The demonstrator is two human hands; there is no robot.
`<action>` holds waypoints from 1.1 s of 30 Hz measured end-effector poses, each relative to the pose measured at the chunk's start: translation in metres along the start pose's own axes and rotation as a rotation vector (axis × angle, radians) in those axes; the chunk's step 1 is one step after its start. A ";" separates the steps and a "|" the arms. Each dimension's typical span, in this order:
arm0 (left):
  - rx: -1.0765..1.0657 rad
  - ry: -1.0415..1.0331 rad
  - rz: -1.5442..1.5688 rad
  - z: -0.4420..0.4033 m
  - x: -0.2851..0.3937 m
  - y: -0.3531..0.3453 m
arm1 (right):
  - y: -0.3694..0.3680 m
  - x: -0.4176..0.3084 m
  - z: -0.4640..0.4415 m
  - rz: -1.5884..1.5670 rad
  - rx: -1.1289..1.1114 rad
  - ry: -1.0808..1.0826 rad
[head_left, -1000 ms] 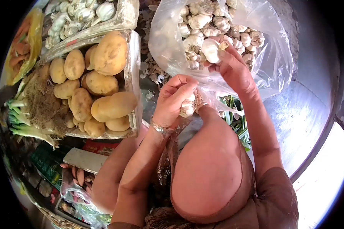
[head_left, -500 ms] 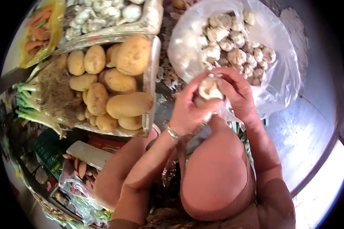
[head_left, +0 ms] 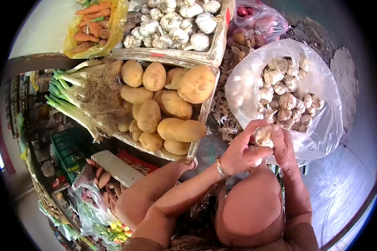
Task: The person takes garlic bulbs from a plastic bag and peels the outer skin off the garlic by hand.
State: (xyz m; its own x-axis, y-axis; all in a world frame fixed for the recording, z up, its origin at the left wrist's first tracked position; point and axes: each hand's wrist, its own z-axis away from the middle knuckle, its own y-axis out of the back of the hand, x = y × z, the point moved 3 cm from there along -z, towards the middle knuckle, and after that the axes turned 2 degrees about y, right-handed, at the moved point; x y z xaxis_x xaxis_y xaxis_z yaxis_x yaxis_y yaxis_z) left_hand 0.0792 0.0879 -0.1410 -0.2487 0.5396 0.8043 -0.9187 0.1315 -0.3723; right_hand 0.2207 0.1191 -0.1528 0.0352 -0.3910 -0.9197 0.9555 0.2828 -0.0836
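Between both hands, just above my knee, is a whitish garlic bulb [head_left: 264, 137]. My left hand [head_left: 241, 154], with a bracelet at the wrist, wraps its fingers round the bulb from the left. From the right, my right hand [head_left: 284, 146] pinches the same bulb with bent fingers. Another pale piece, perhaps garlic, shows under my left thumb, partly hidden. Just beyond the hands, an open clear plastic bag [head_left: 243, 90] holds several garlic bulbs [head_left: 287, 101].
Left of the hands stands a box of potatoes [head_left: 182, 129], with leeks [head_left: 75, 94] beside it. Behind it are a box of white garlic [head_left: 171, 21] and carrots [head_left: 94, 31] in a yellow bag. Garlic skins [head_left: 226, 113] litter the ground. Sweet potatoes [head_left: 107, 184] lie lower left.
The view has swung left, bringing more of the white garlic and carrots into sight. My hands, apart a second ago with garlic in each, are now together around one bulb.
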 end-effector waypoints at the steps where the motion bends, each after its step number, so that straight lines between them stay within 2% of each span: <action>1: -0.001 -0.038 0.007 0.000 0.003 0.000 | 0.000 -0.004 0.000 0.051 0.012 0.006; 2: 0.063 -0.029 -0.135 0.001 0.007 0.006 | -0.006 -0.009 0.001 0.061 0.104 0.082; 3: 0.067 -0.031 -0.140 0.001 0.016 0.012 | -0.004 -0.006 0.001 0.057 0.100 0.086; 5: 0.191 -0.242 -0.400 -0.003 0.047 0.029 | 0.011 0.010 -0.002 0.277 0.125 -0.028; 9: 0.419 -0.312 -0.035 -0.011 0.122 0.088 | 0.002 0.009 0.000 0.146 0.094 0.012; 11: 0.505 -0.366 -0.127 -0.021 0.164 0.123 | 0.003 0.012 0.002 0.150 0.028 -0.030; 13: 0.577 -0.303 -0.101 -0.031 0.197 0.142 | 0.000 0.021 0.002 0.167 -0.034 -0.059; 15: 0.576 -0.355 -0.118 -0.047 0.201 0.188 | -0.002 0.023 0.002 0.133 -0.052 -0.052; 16: 0.669 -0.356 -0.131 -0.051 0.199 0.200 | -0.003 0.022 0.001 0.131 -0.058 -0.055; 17: 0.668 -0.356 -0.133 -0.051 0.189 0.207 | -0.003 0.022 0.000 0.127 -0.062 -0.061; 19: 0.790 -0.299 0.029 -0.042 0.169 0.204 | 0.000 0.025 -0.003 0.131 -0.052 -0.058; 21: 0.738 -0.247 0.092 -0.030 0.152 0.183 | 0.000 0.027 -0.005 0.142 -0.048 -0.068; 23: 0.485 -0.216 0.105 -0.016 0.143 0.146 | 0.003 0.022 -0.007 0.122 -0.031 -0.025; 25: 0.376 -0.245 0.132 -0.012 0.126 0.110 | 0.003 0.020 -0.009 0.080 -0.026 -0.011; 27: 0.130 -0.157 0.349 -0.012 0.102 0.079 | 0.001 0.011 -0.008 0.062 -0.051 0.004; 29: 0.037 -0.038 0.567 -0.009 0.072 0.054 | -0.003 0.001 -0.004 -0.155 -0.130 0.005; 31: -0.032 0.024 0.744 -0.009 0.043 0.039 | -0.009 -0.002 0.000 -0.269 -0.143 0.096; 33: 0.059 0.069 0.743 -0.004 0.025 0.030 | -0.016 -0.015 0.006 -0.212 -0.140 0.148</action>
State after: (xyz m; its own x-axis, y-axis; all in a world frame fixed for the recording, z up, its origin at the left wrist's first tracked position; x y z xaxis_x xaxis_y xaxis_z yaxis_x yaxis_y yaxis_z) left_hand 0.0466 0.1090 -0.1342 -0.7922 0.5201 0.3193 -0.5319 -0.3318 -0.7791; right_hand 0.2068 0.1155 -0.1356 -0.2144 -0.3251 -0.9211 0.8867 0.3308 -0.3231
